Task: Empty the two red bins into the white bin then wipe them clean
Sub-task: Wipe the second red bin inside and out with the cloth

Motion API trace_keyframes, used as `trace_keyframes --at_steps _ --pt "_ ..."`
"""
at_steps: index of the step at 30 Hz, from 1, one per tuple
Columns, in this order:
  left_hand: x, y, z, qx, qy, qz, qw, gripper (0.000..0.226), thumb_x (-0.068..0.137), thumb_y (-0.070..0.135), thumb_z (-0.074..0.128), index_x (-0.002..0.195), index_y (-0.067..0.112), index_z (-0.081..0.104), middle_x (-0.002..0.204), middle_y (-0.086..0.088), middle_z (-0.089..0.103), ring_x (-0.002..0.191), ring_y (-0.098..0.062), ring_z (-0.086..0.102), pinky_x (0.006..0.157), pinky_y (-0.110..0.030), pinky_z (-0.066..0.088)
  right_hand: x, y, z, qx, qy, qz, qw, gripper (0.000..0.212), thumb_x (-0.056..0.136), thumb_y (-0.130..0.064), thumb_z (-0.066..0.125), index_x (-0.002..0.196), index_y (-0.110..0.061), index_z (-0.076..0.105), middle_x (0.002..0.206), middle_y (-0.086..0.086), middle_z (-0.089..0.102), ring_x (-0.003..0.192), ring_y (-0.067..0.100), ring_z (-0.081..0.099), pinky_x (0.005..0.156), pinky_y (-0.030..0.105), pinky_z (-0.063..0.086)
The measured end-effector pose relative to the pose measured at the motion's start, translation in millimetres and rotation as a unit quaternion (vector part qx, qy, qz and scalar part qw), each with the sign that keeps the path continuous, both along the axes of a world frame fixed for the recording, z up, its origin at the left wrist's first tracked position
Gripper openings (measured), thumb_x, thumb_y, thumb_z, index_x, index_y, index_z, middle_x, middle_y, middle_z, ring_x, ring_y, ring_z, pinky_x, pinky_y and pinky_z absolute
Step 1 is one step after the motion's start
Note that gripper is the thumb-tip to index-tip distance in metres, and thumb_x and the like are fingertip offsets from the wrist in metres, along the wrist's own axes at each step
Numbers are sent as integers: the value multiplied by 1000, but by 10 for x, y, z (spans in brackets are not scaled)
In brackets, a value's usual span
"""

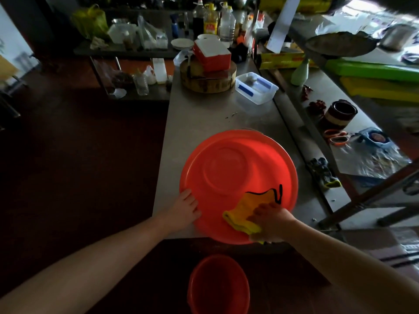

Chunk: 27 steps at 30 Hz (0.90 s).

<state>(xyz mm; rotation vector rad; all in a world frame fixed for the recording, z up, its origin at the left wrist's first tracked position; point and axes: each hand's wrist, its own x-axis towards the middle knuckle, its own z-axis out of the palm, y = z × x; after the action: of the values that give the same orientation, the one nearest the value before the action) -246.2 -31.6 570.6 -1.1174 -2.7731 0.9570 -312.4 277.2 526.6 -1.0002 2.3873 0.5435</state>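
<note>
Lying upside down on the steel tabletop [204,114], the large red bin [238,173] shows its smooth, glossy plastic underside — a round dish shape with a raised ring at the base and a broad flat rim. Its near edge overhangs the front edge of the tabletop slightly. To the left of the tabletop the dark floor lies open, with free room beside the bin's left rim. The left hand [184,208] rests on that left rim, fingers [188,194] spread flat and pressed on the plastic, gripping nothing. Below, on the floor just in front of the tabletop, stands a smaller red bin [218,286], round and upright, its inside dim. Farther right, the right hand [269,220] presses a yellow cloth [247,211] — soft, crumpled, edged with a dark trim — against the near right part of the large bin's underside; the fingers are curled down over the cloth, holding it to the surface. Behind the bin the tabletop runs bare up to a clear plastic box [256,87] and a thick round wooden block [208,80], which carries a red rectangular container [212,54]. At the far right a lower steel shelf [317,132] holds orange-handled scissors [336,137] and a pair of gloves [325,173], well apart from the bin.
</note>
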Motion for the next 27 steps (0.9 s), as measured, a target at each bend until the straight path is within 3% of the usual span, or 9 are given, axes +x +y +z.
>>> trace_keyframes --at_steps 3,7,10,12,16,19,21,25,27 --pt "-38 -36 71 -2 11 9 1000 12 68 33 82 77 38 76 71 11 70 73 -11 69 94 -36 57 93 1 -21 22 15 53 998 97 73 -84 50 152 -34 28 146 4 43 133 33 39 111 57 25" --pt "-61 10 58 19 14 38 999 11 79 34 76 91 34 76 84 6 73 87 -16 70 104 -43 50 136 15 -75 -10 57 60 997 75 81 -56 64 146 -28 38 137 4 52 128 35 43 107 53 28" --pt "43 213 -255 20 -74 138 987 38 101 28 47 135 17 58 133 -15 59 131 -37 49 122 -60 11 142 -2 -44 3 55 56 997 73 78 -54 67 143 -30 41 134 3 54 128 36 44 106 54 29" --pt "134 422 -431 37 -116 182 976 53 101 43 46 145 13 46 142 -16 52 136 -37 42 122 -59 2 158 -29 -52 -5 54 54 997 73 79 -54 68 143 -31 40 134 2 54 128 35 43 107 53 30" --pt "175 645 -534 81 -115 154 978 61 93 59 53 141 21 51 135 -12 60 122 -33 57 113 -51 31 183 -83 -49 -46 50 19 998 74 81 -60 62 146 -35 37 136 2 52 129 33 45 106 50 31" --pt "128 629 -577 79 -136 123 980 58 71 70 69 115 33 72 109 -1 75 95 -21 71 93 -40 53 180 -206 -58 -48 -10 -89 995 84 76 -89 20 152 -53 16 146 6 44 134 33 40 110 62 19" --pt "103 610 -654 100 -124 114 981 58 67 70 73 110 32 74 101 -1 76 89 -21 71 87 -37 55 109 -387 -135 -42 -23 -135 990 77 75 -87 0 147 -63 9 149 10 39 136 34 36 103 73 7" --pt "89 648 -795 116 -74 61 989 55 68 69 74 105 28 75 90 -2 75 84 -23 71 82 -34 57 -80 -613 -514 -95 -10 -191 977 55 95 -70 16 147 -56 27 155 9 32 142 36 28 108 75 6" --pt "116 684 -870 125 -79 51 988 58 67 71 75 103 26 76 86 -3 75 80 -22 71 78 -30 58 -145 -660 -724 -116 -26 -187 975 50 100 -63 19 149 -59 12 160 7 21 144 38 21 107 78 6"
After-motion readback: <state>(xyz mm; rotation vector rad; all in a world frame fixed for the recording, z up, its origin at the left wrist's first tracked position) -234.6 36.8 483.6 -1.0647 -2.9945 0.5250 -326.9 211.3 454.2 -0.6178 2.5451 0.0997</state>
